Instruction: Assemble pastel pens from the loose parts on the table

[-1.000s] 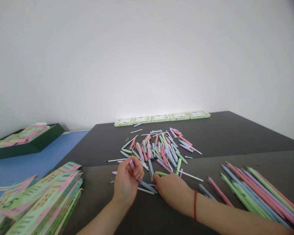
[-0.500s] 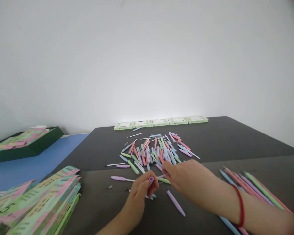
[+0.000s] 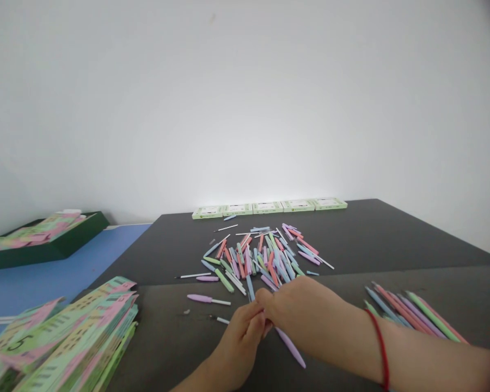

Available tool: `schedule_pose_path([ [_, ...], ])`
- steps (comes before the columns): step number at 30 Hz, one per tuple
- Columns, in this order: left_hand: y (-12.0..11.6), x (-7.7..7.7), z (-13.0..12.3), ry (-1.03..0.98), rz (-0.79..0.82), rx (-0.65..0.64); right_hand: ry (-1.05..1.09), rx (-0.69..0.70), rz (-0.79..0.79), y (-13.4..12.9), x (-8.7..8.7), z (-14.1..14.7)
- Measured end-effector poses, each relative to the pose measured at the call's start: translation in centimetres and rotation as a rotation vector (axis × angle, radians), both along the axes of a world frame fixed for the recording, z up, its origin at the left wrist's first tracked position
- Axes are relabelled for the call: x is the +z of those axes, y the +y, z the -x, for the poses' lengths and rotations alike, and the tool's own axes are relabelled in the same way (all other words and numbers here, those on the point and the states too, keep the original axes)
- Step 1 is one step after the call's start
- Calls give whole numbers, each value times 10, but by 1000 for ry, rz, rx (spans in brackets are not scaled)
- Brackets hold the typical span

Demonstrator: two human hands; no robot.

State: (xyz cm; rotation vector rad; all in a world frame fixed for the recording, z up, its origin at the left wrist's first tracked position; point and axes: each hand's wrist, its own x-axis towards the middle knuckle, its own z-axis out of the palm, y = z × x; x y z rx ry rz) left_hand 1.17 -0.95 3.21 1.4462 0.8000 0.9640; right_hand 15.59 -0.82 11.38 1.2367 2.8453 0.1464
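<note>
In the middle of the table my left hand [image 3: 240, 338] and my right hand [image 3: 306, 306] meet, their closed fingers touching. The left is wrapped round a purple pen barrel, now mostly hidden by the fingers. My right hand, with a red band at its wrist, pinches a thin purple pen part against it, also covered. Just below them lies a purple pen piece [image 3: 291, 348]. To the left are a purple pen part with a white refill [image 3: 202, 299] and a dark-tipped refill [image 3: 221, 320]. Beyond the fingers spreads a heap of pastel pen parts [image 3: 253, 258].
Several flat green-white boxes [image 3: 267, 207] line the table's back edge. Assembled-looking pastel pens [image 3: 420, 313] lie at right, partly behind my forearm. Printed pink-green cartons [image 3: 73, 332] are stacked front left. A dark green tray [image 3: 65, 245] of cartons sits on a blue surface.
My hands have come together; the right moved left and down onto the left one. The purple barrel's open end, visible before, is now hidden. A small blue piece shows right of the heap.
</note>
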Motion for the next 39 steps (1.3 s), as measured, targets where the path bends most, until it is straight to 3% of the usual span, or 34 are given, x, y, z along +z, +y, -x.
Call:
schedule_pose_path([
  [2,5,-7,1,-15,0,-22,214,-93,68,1,2,-6],
  [7,8,-15,3,-40,22,-101,1103,-306,391,6,-7,-20],
  [9,5,-11,4,-24,-13,-115,1278,-331,477,7,-14,-22],
  [12,-1,-3,7,41,-80,-131,1414,-326,418,4,-21,-21],
  [16,-5,5,12,153,-166,-173,1522,-251,299,-11,-22,-18],
  [20,-6,5,13,161,-220,-181,1467,-140,310,-25,-25,-15],
  [27,-7,-17,19,107,-224,-102,1352,-126,259,-25,-27,-13],
  [33,-8,-25,15,-35,-32,24,1336,-47,288,-17,-36,-5],
  [39,-3,-24,4,-151,104,27,1422,-198,315,-6,-44,-3],
])
